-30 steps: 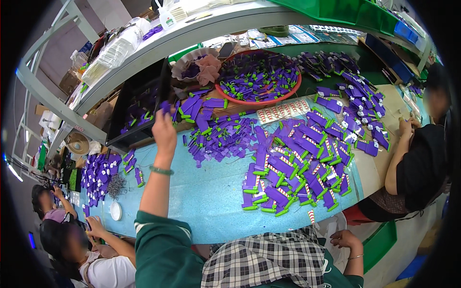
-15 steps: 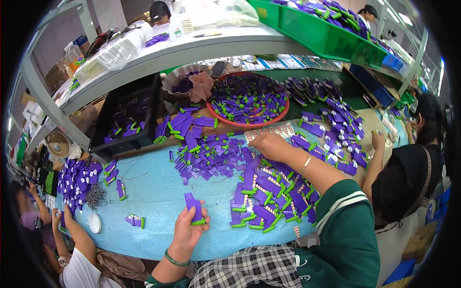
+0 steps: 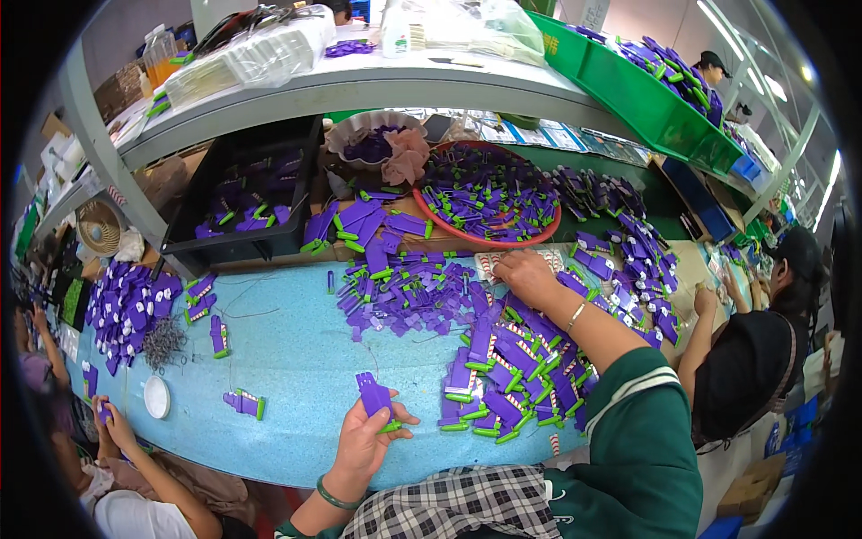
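Since a second ago, the right hand (image 3: 532, 280) is reaching up to the sticker sheet (image 3: 487, 262), its fingers' grip unclear; the left hand (image 3: 364, 445) is pinching a purple-and-green piece (image 3: 373, 393) above the tabletop (image 3: 296, 346).

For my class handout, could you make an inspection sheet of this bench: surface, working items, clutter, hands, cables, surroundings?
Surface: blue tabletop, heaped with parts at left, centre and right.
Working items: purple-and-green piece in hand; red-and-white striped sheet behind the large front pile.
Clutter: white dish at left; red basket and black tray behind, both holding parts.
Left hand: holds the piece near its green end.
Right hand: fingertips at the striped sheet; grip unclear.
Cables: grey wire-like tangle at left; thin strands nearby.
Surroundings: co-workers on both sides; shelf above, with a filled green bin.
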### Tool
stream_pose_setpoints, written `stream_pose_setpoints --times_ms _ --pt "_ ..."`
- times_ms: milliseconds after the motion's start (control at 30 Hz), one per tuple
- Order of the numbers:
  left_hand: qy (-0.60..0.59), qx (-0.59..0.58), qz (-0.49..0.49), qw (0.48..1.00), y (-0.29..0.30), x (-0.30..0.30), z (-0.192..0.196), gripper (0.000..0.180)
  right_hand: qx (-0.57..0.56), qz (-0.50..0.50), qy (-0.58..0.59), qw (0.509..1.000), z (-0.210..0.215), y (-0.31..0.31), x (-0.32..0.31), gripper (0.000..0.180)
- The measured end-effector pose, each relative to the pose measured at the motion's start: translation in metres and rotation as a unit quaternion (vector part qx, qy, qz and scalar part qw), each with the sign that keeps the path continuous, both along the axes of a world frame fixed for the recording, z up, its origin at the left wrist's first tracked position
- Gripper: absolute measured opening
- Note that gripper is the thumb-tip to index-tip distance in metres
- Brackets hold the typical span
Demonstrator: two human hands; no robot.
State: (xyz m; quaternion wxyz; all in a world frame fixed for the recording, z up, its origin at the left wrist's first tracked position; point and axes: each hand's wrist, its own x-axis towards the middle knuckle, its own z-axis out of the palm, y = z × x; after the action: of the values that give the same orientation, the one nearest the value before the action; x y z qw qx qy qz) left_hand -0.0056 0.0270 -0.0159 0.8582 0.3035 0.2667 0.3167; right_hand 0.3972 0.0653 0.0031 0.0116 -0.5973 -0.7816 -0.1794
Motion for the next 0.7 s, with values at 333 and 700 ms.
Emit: stream_pose_setpoints --times_ms 333,700 --pt "-0.077 -0.036 -0.027 0.996 -0.008 0.015 -0.002 0.023 0.225 0.200 0.096 0.949 0.094 -0.081 -0.162 0.025" --pt "-0.024 -0.106 -0.049 0.993 -0.017 -0.006 -0.019 0.015 0.075 0.163 0.236 0.955 0.002 -0.128 -0.229 0.035"
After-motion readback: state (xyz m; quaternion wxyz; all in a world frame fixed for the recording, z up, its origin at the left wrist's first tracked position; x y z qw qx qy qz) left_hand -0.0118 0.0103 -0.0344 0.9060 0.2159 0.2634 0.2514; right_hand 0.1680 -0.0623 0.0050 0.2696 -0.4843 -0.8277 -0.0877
